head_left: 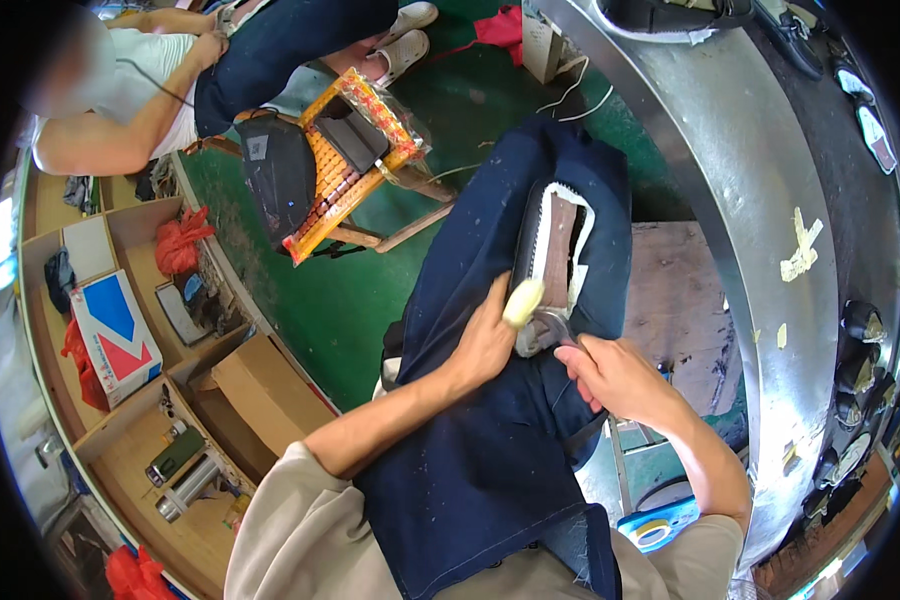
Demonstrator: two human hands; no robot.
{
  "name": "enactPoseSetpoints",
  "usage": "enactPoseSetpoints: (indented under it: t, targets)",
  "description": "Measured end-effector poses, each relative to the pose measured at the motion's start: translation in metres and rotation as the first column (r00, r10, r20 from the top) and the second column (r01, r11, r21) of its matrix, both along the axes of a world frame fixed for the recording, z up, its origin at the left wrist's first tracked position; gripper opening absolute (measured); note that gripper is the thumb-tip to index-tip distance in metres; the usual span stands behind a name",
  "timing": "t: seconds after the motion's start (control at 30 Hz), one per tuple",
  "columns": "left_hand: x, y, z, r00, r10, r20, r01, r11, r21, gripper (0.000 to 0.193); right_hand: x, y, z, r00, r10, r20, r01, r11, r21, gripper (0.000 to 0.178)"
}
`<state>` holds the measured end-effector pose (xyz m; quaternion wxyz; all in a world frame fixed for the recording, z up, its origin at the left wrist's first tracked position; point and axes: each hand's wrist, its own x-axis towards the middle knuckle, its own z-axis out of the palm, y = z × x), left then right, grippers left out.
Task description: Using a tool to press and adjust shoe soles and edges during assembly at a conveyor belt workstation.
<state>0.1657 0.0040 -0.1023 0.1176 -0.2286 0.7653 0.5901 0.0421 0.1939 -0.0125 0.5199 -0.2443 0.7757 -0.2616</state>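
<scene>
A dark shoe point(562, 240) lies across my lap on a navy apron point(470, 440), its brown underside up and a white, partly jagged edge around it. My left hand point(485, 340) grips the shoe's near end from the left. A pale yellow piece point(523, 302), like a finger cover, sits at that hand's thumb side. My right hand point(615, 378) is closed around a shiny metal tool point(553, 324), whose head meets the near end of the shoe beside my left fingers. The tool's exact kind is blurred and partly hidden. Greyish material point(532, 341) shows beneath it.
A curved metal bench point(730, 130) runs along my right, with shoes on a dark surface point(820, 190) beyond. Wooden compartments point(120, 225) at left hold boxes and bags. A bamboo chair point(315, 235) carries black items. Another person point(140, 110) sits at the upper left.
</scene>
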Motion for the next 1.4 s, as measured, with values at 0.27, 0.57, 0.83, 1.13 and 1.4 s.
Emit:
enactPoseSetpoints:
  t: [0.27,0.57,0.83,1.13,1.4]
  targets:
    - [-0.004,-0.003,0.029,1.0,-0.003,0.026,0.002,0.998,0.062,0.071,-0.005,-0.003,0.022,0.975,-0.063,-0.213,0.064,0.998,-0.005,0.03]
    - [-0.004,-0.028,0.047,0.992,-0.124,-0.02,0.125,0.964,0.234,0.072,-0.011,-0.017,0.005,0.894,0.09,-0.439,-0.13,0.99,-0.062,0.027]
    - [-0.041,-0.03,0.001,0.984,0.141,-0.11,-0.1,0.944,0.316,0.055,-0.065,-0.023,-0.005,0.966,0.02,-0.26,-0.07,0.981,-0.184,0.033]
    - [-0.07,-0.029,0.02,0.961,0.26,0.094,-0.258,0.719,0.646,0.066,-0.015,-0.043,-0.017,0.85,-0.118,-0.513,0.086,0.993,-0.086,0.029]
    - [-0.059,-0.039,0.0,0.964,0.156,-0.214,-0.114,0.974,0.198,0.063,-0.02,-0.053,-0.022,0.759,-0.01,-0.651,-0.074,0.992,-0.102,0.032]
